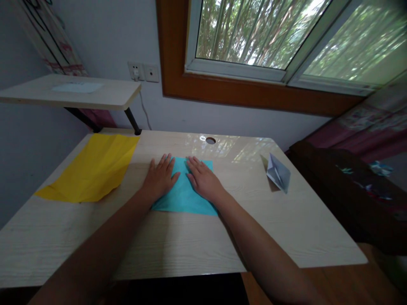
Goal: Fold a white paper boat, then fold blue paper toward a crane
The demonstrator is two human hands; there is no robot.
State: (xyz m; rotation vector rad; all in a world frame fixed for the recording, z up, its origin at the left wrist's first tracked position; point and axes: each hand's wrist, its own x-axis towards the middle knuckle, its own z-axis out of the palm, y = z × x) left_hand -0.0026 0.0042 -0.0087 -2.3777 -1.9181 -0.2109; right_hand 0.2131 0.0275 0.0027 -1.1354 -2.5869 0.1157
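A turquoise sheet of paper [186, 197] lies flat on the pale wood-grain desk [197, 241]. My left hand [160, 176] rests palm down over its left edge, fingers stretched out and thumb pointing inward. On the right part of the same sheet lies my right hand [203, 178], also flat with its fingers extended. Both hands press on the paper without gripping it, and they cover parts of its left and right sides.
A large yellow sheet [98, 165] lies at the left of the desk, below a raised shelf [117, 95] on black legs. Toward the right edge stands a folded grey-white paper shape [278, 173]. Near the back is a round cable hole [210, 140]. Behind is a window.
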